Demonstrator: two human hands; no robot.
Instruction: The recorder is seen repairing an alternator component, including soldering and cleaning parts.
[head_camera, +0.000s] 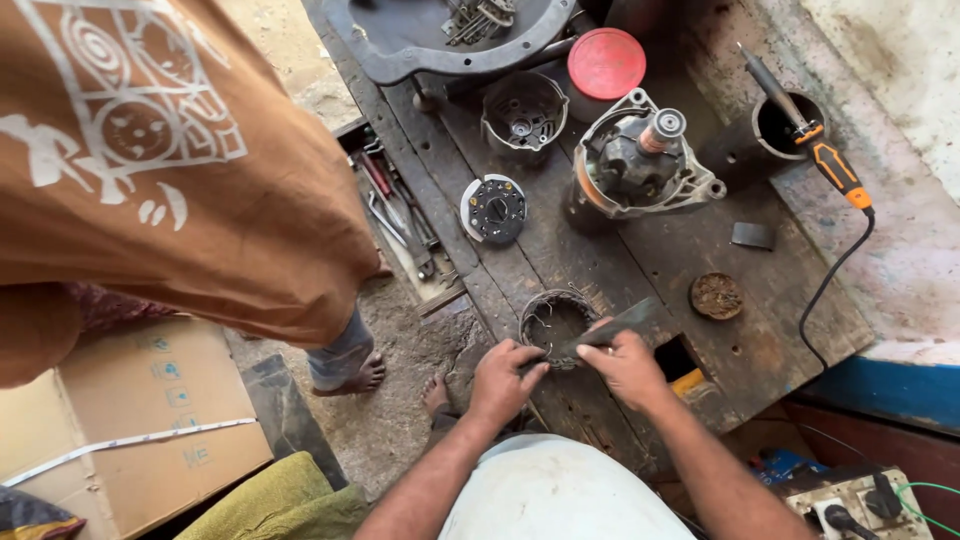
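Evidently, a round dark metal stator ring with copper windings (555, 322) was being worked at the near edge of the worn wooden bench (700, 270); it was steadied by the left hand (503, 378), fingers pinched on its rim, while a flat dark metal strip (615, 325) was gripped in the closed right hand (628, 368) and laid across it. Firm bracing would seemingly be needed next; the ring looked grimy, its wire ends loose.

Round wire-wound stator ring (553, 322), flat on bench (wires sticking up)

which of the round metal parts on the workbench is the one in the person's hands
The wound ring at the bench's near edge, wire loops around its rim. The left hand and right hand both grip it; the other round parts lie untouched farther back.
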